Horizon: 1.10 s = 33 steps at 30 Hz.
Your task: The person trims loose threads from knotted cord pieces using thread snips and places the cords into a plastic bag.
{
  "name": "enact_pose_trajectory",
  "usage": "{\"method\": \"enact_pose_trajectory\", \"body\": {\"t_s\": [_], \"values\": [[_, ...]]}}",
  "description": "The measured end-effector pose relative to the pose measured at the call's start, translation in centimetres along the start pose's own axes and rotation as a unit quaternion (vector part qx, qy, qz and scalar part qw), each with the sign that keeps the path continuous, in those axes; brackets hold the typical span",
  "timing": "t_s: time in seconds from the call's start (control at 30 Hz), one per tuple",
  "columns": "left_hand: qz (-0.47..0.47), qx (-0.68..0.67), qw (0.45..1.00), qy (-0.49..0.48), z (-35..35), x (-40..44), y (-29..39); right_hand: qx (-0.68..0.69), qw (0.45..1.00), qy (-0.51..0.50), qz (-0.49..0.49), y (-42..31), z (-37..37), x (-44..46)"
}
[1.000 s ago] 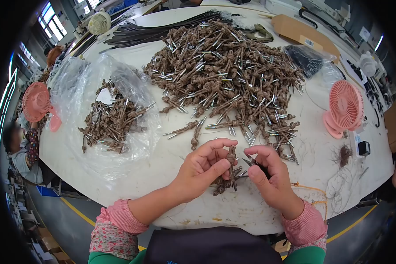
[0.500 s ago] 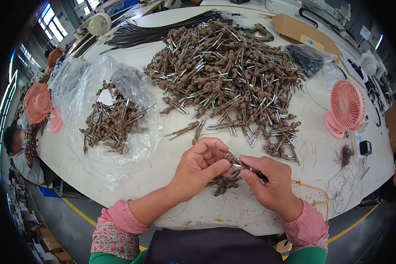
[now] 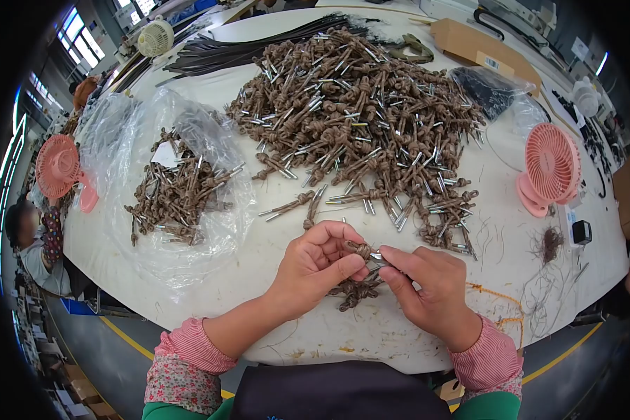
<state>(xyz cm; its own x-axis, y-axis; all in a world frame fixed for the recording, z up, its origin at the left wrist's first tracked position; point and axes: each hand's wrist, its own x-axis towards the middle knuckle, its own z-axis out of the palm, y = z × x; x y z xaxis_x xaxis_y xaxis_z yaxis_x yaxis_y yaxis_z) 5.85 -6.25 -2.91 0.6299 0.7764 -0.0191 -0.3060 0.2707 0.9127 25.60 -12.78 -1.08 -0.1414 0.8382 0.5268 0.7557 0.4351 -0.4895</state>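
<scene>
Between the thumb and fingers of my left hand is a knotted brown cord, held just above the table. My right hand is closed on a small pointed metal tool, whose tip meets the cord at the knot. Most of the tool is hidden by the fingers, so its exact kind is unclear. Below both hands lie more knotted brown cords. A large heap of such cords with silvery metal ends spreads just beyond my hands.
At left, a clear plastic bag surrounds a smaller cord pile. Pink fans stand on both sides. Black strips and a cardboard box lie at the back. Loose threads litter the right. Another person sits far left.
The metal tool and the knot have shifted slightly between my fingers, and the tool's dark handle shows less under my right hand. Both hands stay in nearly the same place.
</scene>
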Motion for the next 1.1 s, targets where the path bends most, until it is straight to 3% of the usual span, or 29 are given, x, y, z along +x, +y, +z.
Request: {"method": "enact_pose_trajectory", "body": {"t_s": [0.33, 0.4, 0.53, 0.6, 0.63, 0.7, 1.1], "values": [[-0.034, 0.005, 0.999, 0.015, 0.2, 0.0, 0.2, -0.043, 0.998, -0.03, -0.017, 0.1, -0.3, -0.1], [-0.038, 0.005, 0.999, 0.016, 0.1, 0.1, 0.2, 0.18, 0.979, 0.024, 0.087, 0.6, 0.8, -0.5], [-0.043, -0.001, 0.999, 0.024, 0.0, 0.1, 0.3, 0.249, 0.949, -0.007, 0.193, 0.4, -0.5, 0.0], [-0.041, -0.003, 0.999, 0.025, 0.0, 0.1, 0.2, 0.176, 0.979, 0.008, 0.103, 0.4, -0.3, 0.0], [-0.041, -0.002, 0.999, 0.026, 0.0, 0.2, 0.2, 0.175, 0.979, 0.008, 0.103, 0.4, -0.5, 0.1], [-0.041, -0.002, 0.999, 0.027, 0.0, 0.2, 0.1, 0.048, 0.998, -0.038, 0.031, 0.3, -0.8, 0.3], [-0.048, 0.016, 0.998, 0.023, 0.1, 0.2, 0.0, -0.107, 0.99, -0.007, -0.092, 0.3, -0.9, 0.3]]}}
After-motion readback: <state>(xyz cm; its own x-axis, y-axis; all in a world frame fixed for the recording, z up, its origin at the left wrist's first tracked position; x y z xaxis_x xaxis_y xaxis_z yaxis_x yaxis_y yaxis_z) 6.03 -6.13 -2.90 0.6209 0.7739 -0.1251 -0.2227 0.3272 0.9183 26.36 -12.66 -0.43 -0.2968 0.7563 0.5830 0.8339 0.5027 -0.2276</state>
